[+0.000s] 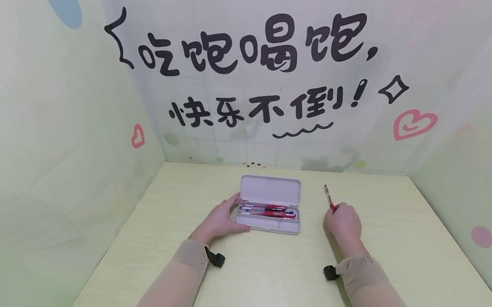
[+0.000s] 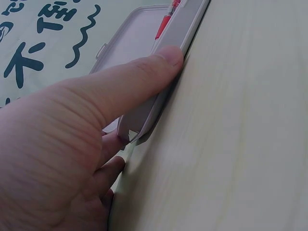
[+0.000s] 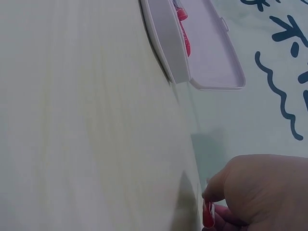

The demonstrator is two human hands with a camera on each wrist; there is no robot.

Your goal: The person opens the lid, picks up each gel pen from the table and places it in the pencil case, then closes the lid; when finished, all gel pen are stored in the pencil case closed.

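An open lilac pencil case (image 1: 270, 190) lies on the table, its lid tipped back toward the wall. Several red and clear pens (image 1: 274, 213) lie in its rear compartment. My left hand (image 1: 220, 221) holds the case by its left end. In the left wrist view the thumb (image 2: 144, 72) lies along the case's front wall, while the other fingers are partly hidden at its end. To the right of the case, my right hand (image 1: 344, 222) pinches a red and clear pen (image 1: 328, 195) above the table, its clear end pointing away from me.
The pale wood-grain table (image 1: 281, 276) meets a printed wall sheet (image 1: 229, 148) with black lettering at the back. Side sheets stand left and right. A small black device (image 1: 216, 259) is strapped to each wrist. Narrow front compartments (image 1: 259, 222) of the case hold nothing visible.
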